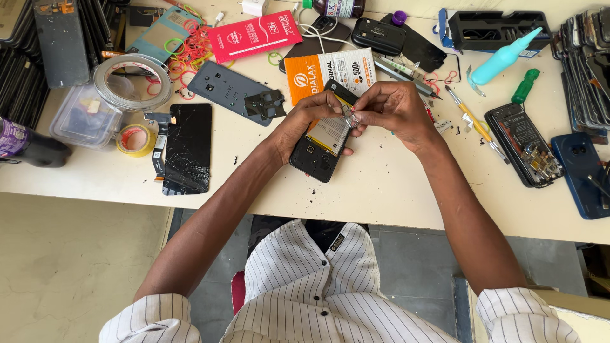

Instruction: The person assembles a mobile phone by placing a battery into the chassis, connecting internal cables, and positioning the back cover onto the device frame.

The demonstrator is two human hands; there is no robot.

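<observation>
Left hand (304, 121) clamps the opened black phone with yellow battery (322, 141) by its edges; right hand (395, 109) pinches a small part at twelve o'clock. Judged light, rigid, fragile inside.

Orange-and-white pouch (329, 71) — flat, rectangular, lying on the table just beyond the grip, its near edge hidden behind the held phone. Red packet (255, 35) — flat, rectangular, white print, further out and left of the grip. Cracked black screen (188, 147) lies face up, well left of the grip, with a ribbon cable on its left edge. Yellowish label (329, 133) covers the battery inside the open phone, directly under the grip. Stacked dark screens (588, 60) stand at the far right edge.
</observation>
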